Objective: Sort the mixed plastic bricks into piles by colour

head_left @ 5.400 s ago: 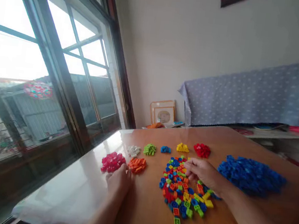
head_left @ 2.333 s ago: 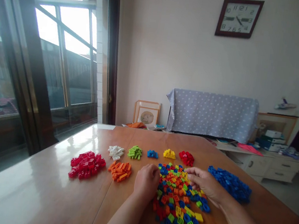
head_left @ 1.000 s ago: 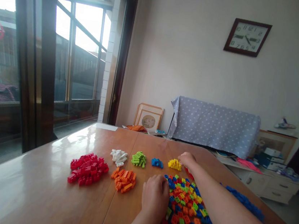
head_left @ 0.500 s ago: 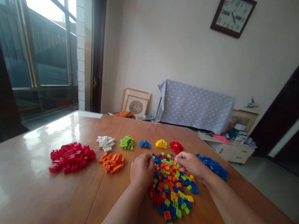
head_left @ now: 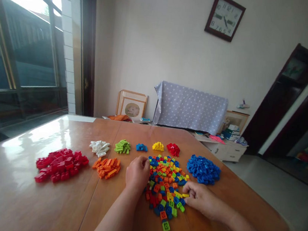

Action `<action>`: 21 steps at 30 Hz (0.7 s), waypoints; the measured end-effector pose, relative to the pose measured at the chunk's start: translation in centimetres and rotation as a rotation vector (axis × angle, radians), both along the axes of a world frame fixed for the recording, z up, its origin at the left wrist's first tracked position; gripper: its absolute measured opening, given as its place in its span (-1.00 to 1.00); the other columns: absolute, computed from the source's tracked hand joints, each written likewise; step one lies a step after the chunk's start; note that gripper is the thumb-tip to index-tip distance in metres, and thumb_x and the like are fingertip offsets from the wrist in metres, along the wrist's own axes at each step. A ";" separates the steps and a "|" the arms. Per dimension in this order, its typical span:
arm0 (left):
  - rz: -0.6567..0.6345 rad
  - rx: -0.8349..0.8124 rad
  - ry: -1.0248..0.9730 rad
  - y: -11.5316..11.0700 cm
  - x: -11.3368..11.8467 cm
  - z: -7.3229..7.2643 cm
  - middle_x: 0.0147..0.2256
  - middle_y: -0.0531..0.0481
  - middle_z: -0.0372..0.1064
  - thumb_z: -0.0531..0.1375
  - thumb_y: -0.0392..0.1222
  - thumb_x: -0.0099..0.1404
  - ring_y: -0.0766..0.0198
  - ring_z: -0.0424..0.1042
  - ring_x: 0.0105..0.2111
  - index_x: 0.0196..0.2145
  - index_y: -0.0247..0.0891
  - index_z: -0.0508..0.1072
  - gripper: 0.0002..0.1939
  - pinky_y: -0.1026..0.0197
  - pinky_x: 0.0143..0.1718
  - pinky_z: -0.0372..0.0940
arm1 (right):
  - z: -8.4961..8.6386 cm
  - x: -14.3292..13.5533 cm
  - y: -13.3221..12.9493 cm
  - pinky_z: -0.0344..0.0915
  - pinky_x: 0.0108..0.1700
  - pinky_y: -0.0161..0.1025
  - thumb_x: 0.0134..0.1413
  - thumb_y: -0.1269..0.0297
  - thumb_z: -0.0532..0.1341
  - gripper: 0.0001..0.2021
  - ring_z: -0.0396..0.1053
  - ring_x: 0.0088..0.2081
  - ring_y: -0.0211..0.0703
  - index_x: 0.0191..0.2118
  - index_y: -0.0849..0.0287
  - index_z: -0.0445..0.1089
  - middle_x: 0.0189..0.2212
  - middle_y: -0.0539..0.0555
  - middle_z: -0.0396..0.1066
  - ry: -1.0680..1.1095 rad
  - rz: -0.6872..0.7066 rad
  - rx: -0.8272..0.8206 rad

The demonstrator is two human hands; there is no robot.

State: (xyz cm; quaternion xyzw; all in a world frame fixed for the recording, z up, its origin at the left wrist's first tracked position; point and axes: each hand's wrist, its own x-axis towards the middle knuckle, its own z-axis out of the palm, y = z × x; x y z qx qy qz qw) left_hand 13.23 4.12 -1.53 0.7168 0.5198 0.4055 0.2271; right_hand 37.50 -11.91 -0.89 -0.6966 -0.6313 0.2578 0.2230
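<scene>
A loose heap of mixed toy building bricks [head_left: 167,177] in orange, green, yellow, blue and red lies on the wooden table between my hands. My left hand [head_left: 138,173] rests at the heap's left edge, its fingers curled closed; whatever they hold, if anything, is hidden. At the right edge, my right hand [head_left: 205,201] has thumb and fingertips around a yellow brick [head_left: 185,195]. Just beyond my right hand is a pile of blue pieces [head_left: 203,169]. Orange bricks [head_left: 106,167] are gathered left of my left hand.
Red bricks [head_left: 62,165] form a large pile on the left. Across the back sit small groups of white [head_left: 99,147], lime green [head_left: 123,146], blue [head_left: 141,147], yellow [head_left: 158,146] and red bricks [head_left: 173,149]. The table [head_left: 58,208] has its right edge beyond my right forearm.
My right hand has moved from the heap's upper right nearer to me, down its right edge, uncovering the blue pile. My left hand stays beside the heap. The view has turned slightly right.
</scene>
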 end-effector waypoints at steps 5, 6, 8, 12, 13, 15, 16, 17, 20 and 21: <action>-0.003 -0.017 -0.002 0.1 -0.1 -0.1 -0.25 -0.02 0.52 0.08 0.02 0.36 0.22 0.42 -0.26 -0.26 -0.12 0.51 -0.73 0.28 -0.34 0.09 | -0.6 -0.7 1.6 0.01 -0.44 -0.34 0.07 0.28 0.19 -0.80 0.18 -0.50 -0.27 -0.15 0.13 0.35 -0.58 -0.14 0.19 -0.112 -0.099 0.152; -0.005 -0.016 -0.002 0.1 -0.1 -0.1 -0.25 -0.02 0.52 0.08 0.02 0.37 0.23 0.42 -0.25 -0.26 -0.13 0.51 -0.73 0.28 -0.34 0.09 | -0.6 -0.9 1.7 0.03 -0.43 -0.34 0.07 0.29 0.19 -0.80 0.19 -0.50 -0.26 -0.15 0.13 0.35 -0.58 -0.14 0.20 -0.124 -0.106 0.179; -0.011 -0.016 -0.002 0.0 -0.2 0.0 -0.25 -0.02 0.52 0.07 0.02 0.37 0.22 0.42 -0.25 -0.26 -0.13 0.51 -0.73 0.28 -0.34 0.09 | -0.4 -1.2 1.8 0.04 -0.42 -0.33 0.07 0.31 0.17 -0.84 0.21 -0.50 -0.26 -0.19 0.12 0.36 -0.58 -0.13 0.21 -0.145 -0.095 0.212; -0.014 -0.027 -0.002 -0.2 -0.2 0.3 -0.25 -0.03 0.52 0.08 0.01 0.37 0.22 0.42 -0.24 -0.26 -0.14 0.51 -0.74 0.27 -0.33 0.10 | 0.0 -1.6 1.5 0.01 -0.45 -0.34 0.04 0.31 0.19 -0.96 0.19 -0.49 -0.26 -0.36 0.12 0.38 -0.59 -0.10 0.20 -0.160 -0.061 0.190; -0.011 -0.027 -0.004 -0.2 -0.2 0.3 -0.26 -0.02 0.51 0.08 0.00 0.37 0.22 0.42 -0.25 -0.26 -0.14 0.51 -0.74 0.27 -0.33 0.10 | 0.0 -1.7 1.4 -0.01 -0.46 -0.34 0.03 0.30 0.20 -0.96 0.18 -0.50 -0.26 -0.38 0.12 0.38 -0.59 -0.09 0.21 -0.158 -0.061 0.174; -0.010 -0.021 -0.009 -0.2 -0.2 0.3 -0.27 -0.02 0.51 0.07 -0.01 0.37 0.22 0.42 -0.25 -0.28 -0.14 0.50 -0.74 0.26 -0.33 0.09 | 0.1 -1.9 1.5 -0.03 -0.48 -0.34 0.03 0.29 0.22 -0.94 0.16 -0.50 -0.27 -0.38 0.13 0.39 -0.59 -0.09 0.21 -0.143 -0.061 0.141; -0.009 -0.015 -0.011 -0.2 -0.2 0.3 -0.27 -0.02 0.51 0.07 -0.01 0.37 0.23 0.42 -0.25 -0.29 -0.14 0.50 -0.74 0.26 -0.33 0.09 | 0.0 -1.9 1.5 -0.04 -0.49 -0.34 0.03 0.28 0.22 -0.93 0.15 -0.51 -0.28 -0.38 0.14 0.40 -0.59 -0.09 0.21 -0.133 -0.058 0.127; -0.010 -0.011 -0.012 -0.2 -0.2 0.2 -0.27 -0.02 0.51 0.07 -0.02 0.37 0.23 0.41 -0.25 -0.29 -0.14 0.50 -0.74 0.26 -0.33 0.09 | 0.0 -1.9 1.6 -0.04 -0.49 -0.34 0.04 0.28 0.21 -0.92 0.15 -0.51 -0.28 -0.39 0.15 0.40 -0.59 -0.09 0.22 -0.122 -0.055 0.119; -0.010 -0.005 -0.016 -0.2 -0.2 0.1 -0.27 -0.02 0.51 0.07 -0.03 0.37 0.23 0.41 -0.25 -0.29 -0.14 0.50 -0.75 0.26 -0.34 0.08 | -0.2 -1.7 1.7 -0.06 -0.50 -0.34 0.06 0.28 0.20 -0.90 0.15 -0.52 -0.29 -0.41 0.16 0.39 -0.60 -0.09 0.24 -0.106 -0.040 0.110; -0.008 -0.003 -0.019 -0.2 -0.2 0.1 -0.27 -0.01 0.51 0.07 -0.03 0.37 0.23 0.41 -0.25 -0.29 -0.14 0.50 -0.76 0.26 -0.34 0.08 | -0.2 -1.5 1.8 -0.06 -0.50 -0.34 0.05 0.28 0.20 -0.90 0.16 -0.53 -0.29 -0.41 0.16 0.40 -0.61 -0.09 0.25 -0.105 -0.035 0.109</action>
